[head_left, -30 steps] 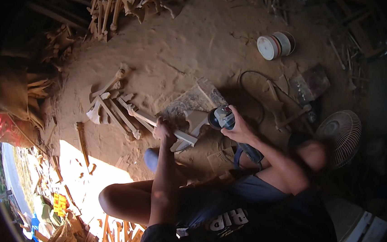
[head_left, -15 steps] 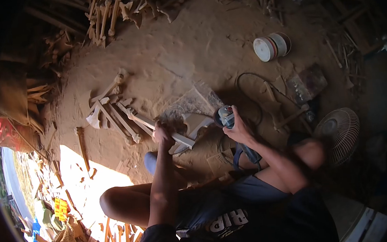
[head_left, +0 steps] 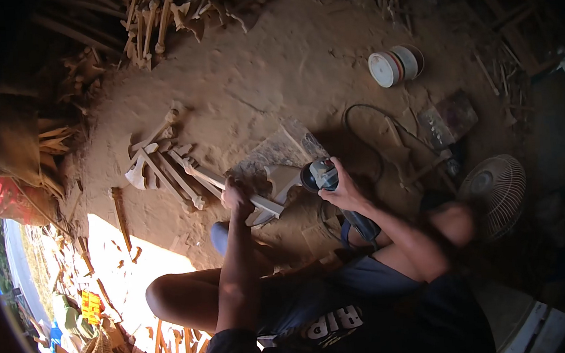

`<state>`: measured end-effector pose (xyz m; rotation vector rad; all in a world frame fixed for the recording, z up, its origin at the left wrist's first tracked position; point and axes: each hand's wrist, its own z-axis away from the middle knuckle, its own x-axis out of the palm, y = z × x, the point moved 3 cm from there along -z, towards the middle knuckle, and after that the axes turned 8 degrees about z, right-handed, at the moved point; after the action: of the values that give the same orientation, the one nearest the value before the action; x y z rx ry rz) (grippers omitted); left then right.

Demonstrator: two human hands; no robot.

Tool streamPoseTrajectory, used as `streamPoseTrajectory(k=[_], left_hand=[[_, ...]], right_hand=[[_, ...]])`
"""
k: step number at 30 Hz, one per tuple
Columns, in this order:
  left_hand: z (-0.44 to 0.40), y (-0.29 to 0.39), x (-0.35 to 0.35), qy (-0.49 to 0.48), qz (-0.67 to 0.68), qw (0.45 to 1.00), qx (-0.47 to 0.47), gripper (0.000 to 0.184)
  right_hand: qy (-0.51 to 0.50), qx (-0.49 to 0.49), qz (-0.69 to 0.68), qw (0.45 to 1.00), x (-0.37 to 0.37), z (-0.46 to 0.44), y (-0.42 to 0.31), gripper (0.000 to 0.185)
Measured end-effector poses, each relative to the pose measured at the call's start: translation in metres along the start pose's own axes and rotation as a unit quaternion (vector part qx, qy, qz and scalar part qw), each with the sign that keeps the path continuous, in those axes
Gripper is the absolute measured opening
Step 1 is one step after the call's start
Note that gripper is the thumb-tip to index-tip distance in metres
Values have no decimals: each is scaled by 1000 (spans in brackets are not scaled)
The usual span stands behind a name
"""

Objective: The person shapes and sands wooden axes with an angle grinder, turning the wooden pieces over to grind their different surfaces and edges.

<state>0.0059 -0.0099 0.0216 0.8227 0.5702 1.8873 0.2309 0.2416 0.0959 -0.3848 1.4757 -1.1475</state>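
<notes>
My left hand (head_left: 235,195) is closed round a long pale bone (head_left: 266,205), which has a knobby far end and a flat, squared near end. My right hand (head_left: 343,190) grips an angle grinder (head_left: 323,173) by its body, its dark disc facing left towards the bone. A gap separates the disc from the bone's squared end. Below them, a broad pale piece (head_left: 284,176) lies against a dusty block (head_left: 296,139) on the ground. Several more long bones (head_left: 166,175) lie in a loose heap left of my left hand.
A white bucket (head_left: 383,69) lies on its side at the upper right. The grinder's cable (head_left: 346,115) loops over the dirt past a dusty box (head_left: 448,120). A fan (head_left: 494,196) stands by my right knee. Bone piles (head_left: 151,27) line the back; a red sack (head_left: 15,197) is at left.
My right hand has brought the grinder slightly left and down, and its disc has turned more into view. My left hand and the bone have stayed almost still.
</notes>
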Motion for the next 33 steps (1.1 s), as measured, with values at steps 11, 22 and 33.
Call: streamPoseTrajectory(k=[11,22,33], left_hand=[[3,2,3,26,-17,999,-12,25],[9,0,4,3,16,1000,-26,23],[17,4,10,35,27,999,-9,24]], right_hand=[[66,47,29,996,-15,2,-7,106],[-28,-41,-39,998,8,9,-53,102],[-59,-64,-35,996,14,16,-69,101]])
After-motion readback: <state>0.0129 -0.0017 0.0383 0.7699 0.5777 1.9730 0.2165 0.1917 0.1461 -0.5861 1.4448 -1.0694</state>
